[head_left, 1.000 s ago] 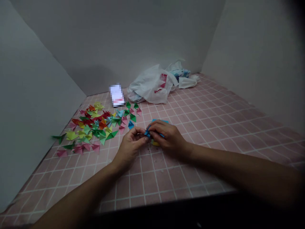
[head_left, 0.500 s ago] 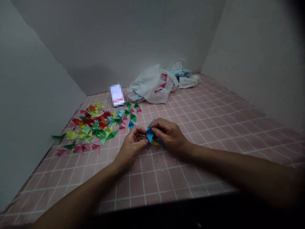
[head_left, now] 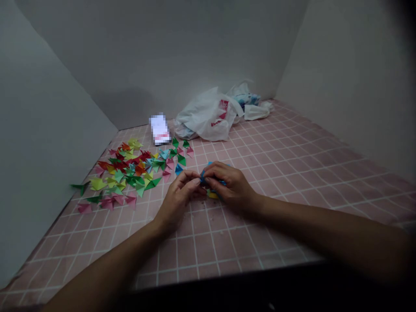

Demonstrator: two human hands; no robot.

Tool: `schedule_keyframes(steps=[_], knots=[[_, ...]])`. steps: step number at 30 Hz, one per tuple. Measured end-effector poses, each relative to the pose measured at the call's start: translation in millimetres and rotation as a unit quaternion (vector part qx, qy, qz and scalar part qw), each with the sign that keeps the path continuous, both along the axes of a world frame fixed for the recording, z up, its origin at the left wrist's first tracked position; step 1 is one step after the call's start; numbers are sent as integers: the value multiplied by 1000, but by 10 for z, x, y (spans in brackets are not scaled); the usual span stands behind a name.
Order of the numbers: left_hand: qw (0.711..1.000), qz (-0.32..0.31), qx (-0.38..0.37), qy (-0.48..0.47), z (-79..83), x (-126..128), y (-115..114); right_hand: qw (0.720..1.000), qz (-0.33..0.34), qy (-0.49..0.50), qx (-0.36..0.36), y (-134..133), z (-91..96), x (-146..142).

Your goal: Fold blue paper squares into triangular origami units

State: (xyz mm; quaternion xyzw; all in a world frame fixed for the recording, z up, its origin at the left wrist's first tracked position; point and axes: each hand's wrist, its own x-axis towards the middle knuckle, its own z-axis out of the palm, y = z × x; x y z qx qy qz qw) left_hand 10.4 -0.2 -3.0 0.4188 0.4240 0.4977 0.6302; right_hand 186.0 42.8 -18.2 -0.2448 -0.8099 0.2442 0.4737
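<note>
Folded papers (head_left: 140, 168) lie left on the table (head_left: 286, 169), a phone (head_left: 160, 130) behind them, a bag (head_left: 204, 115) at the upper middle.

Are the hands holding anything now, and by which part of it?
A blue paper piece, held in the fingers of the left hand and right hand; they hide most of it, so which part cannot be told.

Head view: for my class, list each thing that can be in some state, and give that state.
Left hand: fingers closed at the blue paper
Right hand: pinching the blue paper
Blue paper: held between the hands, mostly hidden
Yellow paper: partly covered
Multicoloured paper pieces: folded, strewn loosely
Phone: screen lit, content pixelated
White plastic bag: crumpled
</note>
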Motion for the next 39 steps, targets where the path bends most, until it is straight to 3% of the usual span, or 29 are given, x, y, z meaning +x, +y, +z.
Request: schedule_keyframes(steps=[8,17,29,39], knots=[[1000,-15,15,21,-90,-50,28,1000,-5,-1,-1,-6,-1,-11],[1000,-3,-5,-1,-31,-23,24,1000,1,5,-2,0,-20,-3],[1000,-5,14,6,-91,-39,48,1000,7,8,-13,-9,-10,-19],[1000,10,16,12,-79,-33,49,997,16,-1,-71,0,2,-14]])
